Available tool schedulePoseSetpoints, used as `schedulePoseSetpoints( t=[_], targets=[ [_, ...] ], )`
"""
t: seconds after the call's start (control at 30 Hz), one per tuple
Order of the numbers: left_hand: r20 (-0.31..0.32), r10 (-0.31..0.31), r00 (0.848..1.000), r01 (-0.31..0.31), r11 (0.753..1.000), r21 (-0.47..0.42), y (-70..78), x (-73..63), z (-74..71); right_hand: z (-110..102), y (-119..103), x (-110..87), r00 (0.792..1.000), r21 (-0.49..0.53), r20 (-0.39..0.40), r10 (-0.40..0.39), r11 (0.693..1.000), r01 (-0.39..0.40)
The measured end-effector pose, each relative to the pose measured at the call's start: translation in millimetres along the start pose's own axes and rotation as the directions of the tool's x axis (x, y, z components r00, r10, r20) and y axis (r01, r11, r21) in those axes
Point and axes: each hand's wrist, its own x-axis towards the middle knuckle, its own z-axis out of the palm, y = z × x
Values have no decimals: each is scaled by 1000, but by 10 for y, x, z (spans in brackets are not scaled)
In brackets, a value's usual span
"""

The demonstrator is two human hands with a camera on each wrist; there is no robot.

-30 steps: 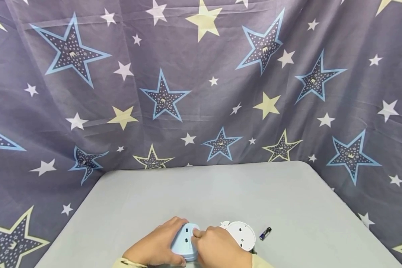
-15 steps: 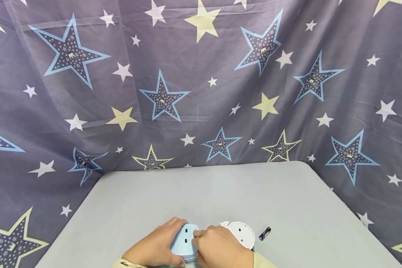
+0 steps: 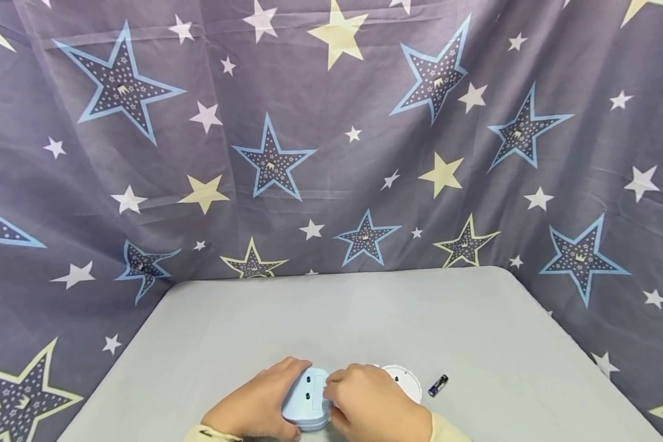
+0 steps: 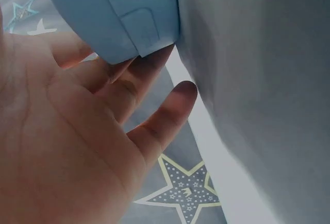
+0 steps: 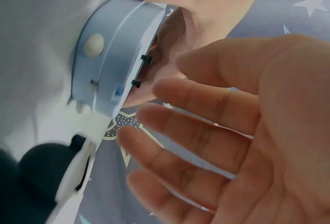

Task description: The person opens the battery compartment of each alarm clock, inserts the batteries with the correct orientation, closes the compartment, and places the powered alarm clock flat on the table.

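Note:
A light blue plastic case (image 3: 299, 408) with rounded corners lies on the table, two black knobs and a rectangular panel on its upper face. My left hand (image 3: 256, 399) grips it from the left, fingers along the far side and thumb at the near end. In the left wrist view, a lid-like outline marks the side of the case (image 4: 113, 15). My right hand (image 3: 372, 402) is at the right edge of the case. The right wrist view shows that hand's fingers (image 5: 191, 131) loosely extended, holding nothing. Round pale buttons dot the side of the case (image 5: 105, 54).
Partly hidden behind my right hand lies a white disc (image 3: 410, 380) with a toothed rim. A small dark battery (image 3: 438, 385) lies to its right on the grey table (image 3: 331, 319). Star-patterned cloth (image 3: 320, 153) hangs around the table's back and sides.
My right hand has drawn back to the right from the case's panel, uncovering more of it and hiding more of the white disc. My left hand keeps its grip.

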Motion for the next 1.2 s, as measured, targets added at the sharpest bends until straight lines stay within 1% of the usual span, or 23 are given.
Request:
schedulePoseSetpoints(
  t=[0.17,0.33,0.43,0.53,0.63,0.73,0.8,0.93,1.03,1.1,1.2],
  targets=[
    [-4,-16,1000,16,1000,9,16,-20,-24,-60,74,-106,1000,40,-7,5,999,-4],
    [-23,-12,1000,12,1000,7,6,-40,-40,-92,144,-244,1000,101,-6,27,995,-27],
    [-22,-16,1000,16,1000,-1,-10,-44,-29,-83,179,-350,999,133,-46,25,991,-19],
    [-24,-17,1000,17,1000,3,-23,-40,-18,-62,205,-450,994,154,-105,26,988,-10],
    [-31,-11,999,12,1000,10,-27,-30,-19,-47,222,-522,987,200,-156,48,980,-16],
    [-42,-1,999,2,1000,21,-19,-21,-30,-44,237,-573,980,282,-175,92,959,-39],
    [-47,4,999,-2,1000,29,-6,-15,-34,-42,250,-604,977,349,-176,122,936,-54],
    [-63,15,998,-12,999,53,19,-10,-41,-37,271,-644,968,471,-170,184,878,-84],
    [-95,35,995,-27,996,82,23,-2,-37,-26,286,-657,960,519,-166,224,848,-108],
    [-126,49,991,-37,995,97,23,3,-35,-11,302,-661,957,525,-179,227,845,-102],
    [-164,64,984,-47,993,106,20,14,-32,29,337,-665,954,501,-233,189,864,-49]
  ],
)
